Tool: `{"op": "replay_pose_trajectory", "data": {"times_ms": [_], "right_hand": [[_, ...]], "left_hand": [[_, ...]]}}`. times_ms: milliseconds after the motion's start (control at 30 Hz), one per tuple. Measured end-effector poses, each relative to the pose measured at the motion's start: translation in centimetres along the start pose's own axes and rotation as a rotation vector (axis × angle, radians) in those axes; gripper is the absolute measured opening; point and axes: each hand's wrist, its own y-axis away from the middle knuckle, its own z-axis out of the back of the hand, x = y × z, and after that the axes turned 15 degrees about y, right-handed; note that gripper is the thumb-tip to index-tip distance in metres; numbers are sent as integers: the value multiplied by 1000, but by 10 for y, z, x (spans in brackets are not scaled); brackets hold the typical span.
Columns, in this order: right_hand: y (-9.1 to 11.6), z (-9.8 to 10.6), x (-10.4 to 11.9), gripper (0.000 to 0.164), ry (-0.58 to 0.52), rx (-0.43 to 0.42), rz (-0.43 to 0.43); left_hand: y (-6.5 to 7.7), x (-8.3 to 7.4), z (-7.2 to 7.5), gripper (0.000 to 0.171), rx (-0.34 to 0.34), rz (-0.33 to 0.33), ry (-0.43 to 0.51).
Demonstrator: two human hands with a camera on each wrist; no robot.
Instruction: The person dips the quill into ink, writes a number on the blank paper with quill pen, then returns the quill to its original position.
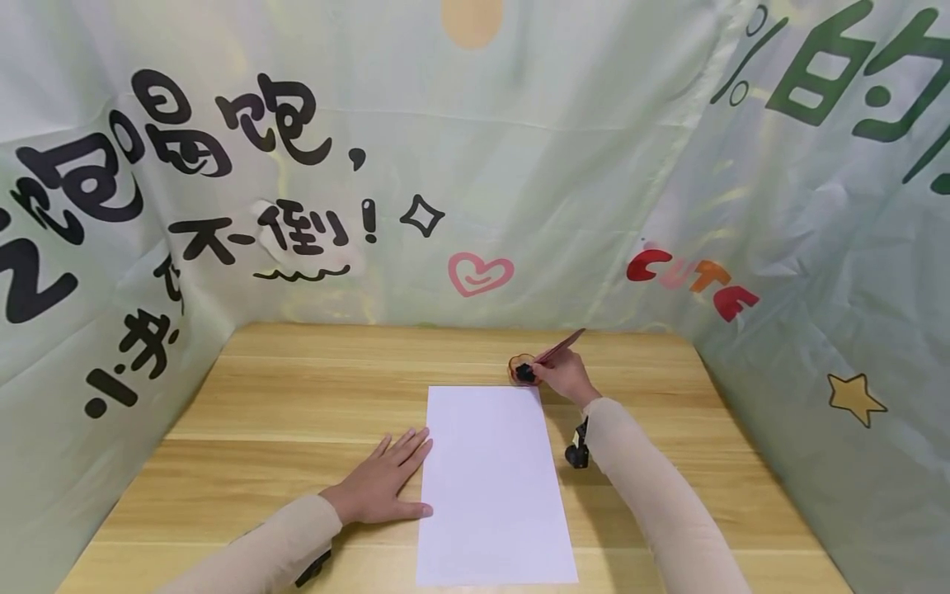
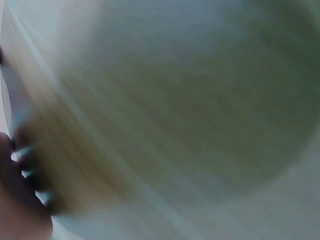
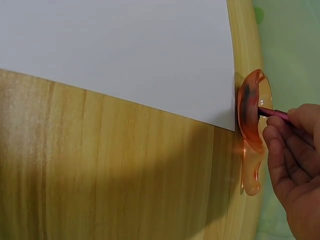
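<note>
Only the right wrist view shows, at right, the orange dish's (image 3: pixel 250 132) curved tail. The right hand (image 1: pixel 567 377) pinches a maroon brush (image 1: pixel 562 346), tip inside it, right of the head view's centre; the left hand (image 1: pixel 380 485), fingers spread, touches white paper (image 1: pixel 493 487), lower centre. The cloth (image 1: pixel 579 206) reads "CUTE".

Wood-grain tbl (image 1: pixel 297 396) w/ wht paper (image 1: pixel 490 487) flat on it, orange dish (image 3: pixel 248 127) by paper's far R corner.

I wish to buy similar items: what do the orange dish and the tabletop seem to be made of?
Orange dish: probably glossy plastic, perhaps glass; see-through, with bright highlights. Tabletop: wood or wood-look laminate, smooth with slight sheen; grain lines show.
</note>
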Motion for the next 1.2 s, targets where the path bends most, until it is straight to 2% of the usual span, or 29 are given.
{"op": "replay_pose_trajectory", "data": {"times_ms": [467, 767, 1200], "right_hand": [[-3, -2, 5, 11, 1, -1, -37], [-3, 2, 7, 11, 73, -5, -30], [-2, 2, 10, 13, 24, 2, -31]], "left_hand": [[0, -3, 1, 94, 3, -11, 18], [0, -5, 5, 94, 7, -18, 5], [-1, -7, 6, 93, 17, -9, -9]]}}
